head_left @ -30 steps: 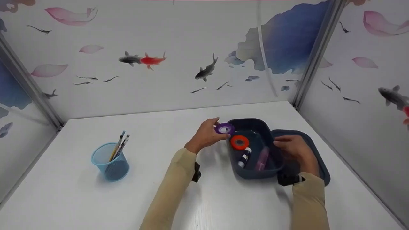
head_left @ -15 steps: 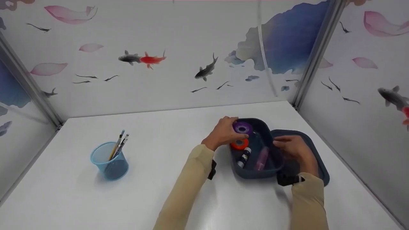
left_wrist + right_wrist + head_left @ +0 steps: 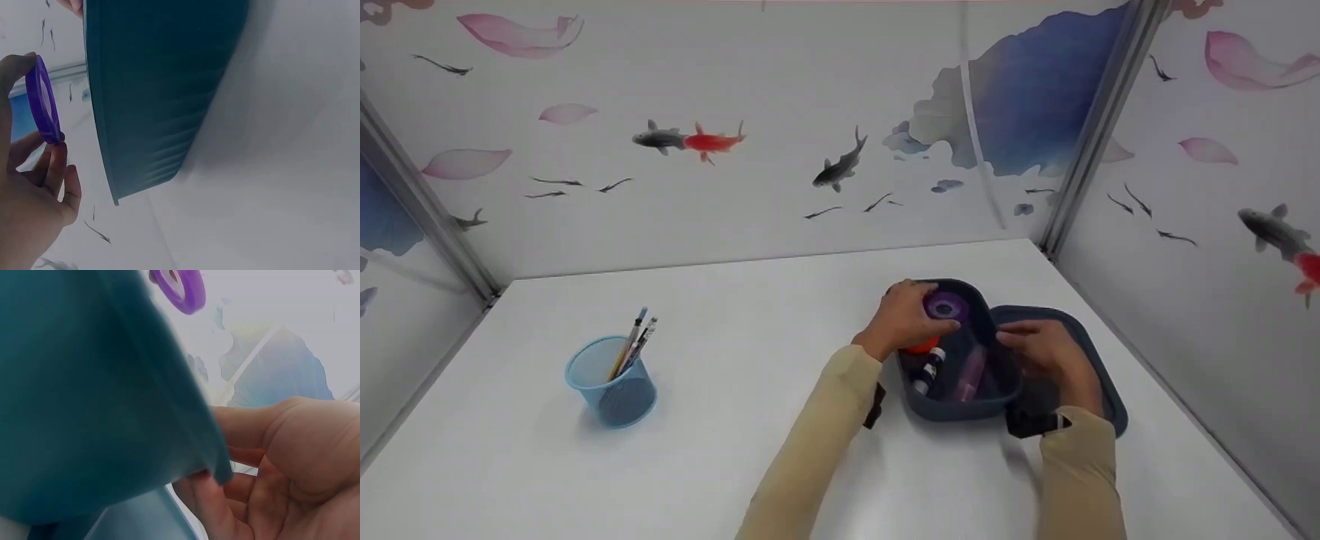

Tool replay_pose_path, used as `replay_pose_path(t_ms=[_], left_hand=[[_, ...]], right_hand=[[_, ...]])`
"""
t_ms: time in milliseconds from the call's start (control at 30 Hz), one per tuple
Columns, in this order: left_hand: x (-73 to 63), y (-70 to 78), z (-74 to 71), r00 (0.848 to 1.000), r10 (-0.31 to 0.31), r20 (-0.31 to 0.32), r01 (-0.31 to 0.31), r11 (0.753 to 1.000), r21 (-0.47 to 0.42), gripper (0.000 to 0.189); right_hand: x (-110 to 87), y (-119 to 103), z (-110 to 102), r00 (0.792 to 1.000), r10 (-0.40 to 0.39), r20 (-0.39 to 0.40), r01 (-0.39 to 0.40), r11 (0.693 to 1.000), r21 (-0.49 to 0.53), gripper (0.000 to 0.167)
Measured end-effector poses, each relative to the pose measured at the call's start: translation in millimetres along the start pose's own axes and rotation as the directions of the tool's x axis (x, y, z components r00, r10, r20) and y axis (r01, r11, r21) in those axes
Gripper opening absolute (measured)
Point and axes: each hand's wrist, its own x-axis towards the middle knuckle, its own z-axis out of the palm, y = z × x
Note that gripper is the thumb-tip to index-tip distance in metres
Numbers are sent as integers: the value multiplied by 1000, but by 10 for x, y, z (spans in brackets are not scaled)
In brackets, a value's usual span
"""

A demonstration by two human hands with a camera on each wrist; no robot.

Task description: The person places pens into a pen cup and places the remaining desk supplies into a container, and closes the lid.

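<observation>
My left hand pinches a purple tape roll between thumb and fingers, over the far left part of a dark blue box. In the left wrist view, the tape roll stands apart from the box's wall. Inside the box lie an orange tape roll, partly hidden by my left hand, a dark glue stick with white ends and a purple tube-like stick. My right hand grips the box's right rim, thumb and fingers on either side.
A dark blue lid lies on the white table, right of the box and partly under my right hand. A light blue mesh pen cup holding several pens and pencils stands at the left. Printed wall panels close in the back and sides.
My left hand has moved to the right with the purple tape roll, from the box's left edge to over its inside, partly covering the orange roll. The right hand keeps its grip on the rim.
</observation>
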Motion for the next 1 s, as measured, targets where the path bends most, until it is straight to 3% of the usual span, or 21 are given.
replay_pose_path(t_ms=[267,500,700,867,1000], left_hand=[[33,139,100,999,19,-28,-17,995,98,73],[58,177,234,999,24,-49,-17,990,140,73],[87,177,303,994,8,-105,6,991,133,74],[38,227,303,997,-16,-79,26,992,123,83],[15,246,260,996,-26,-89,32,997,71,79]], right_hand=[[-2,-19,-18,1000,5,11,-5,1000,-29,55],[4,-25,5,1000,10,14,-9,999,-39,54],[24,-35,14,1000,14,-2,-14,999,-33,52],[23,-18,1,1000,27,8,-27,1000,14,53],[11,16,-19,1000,29,10,-29,999,15,54]])
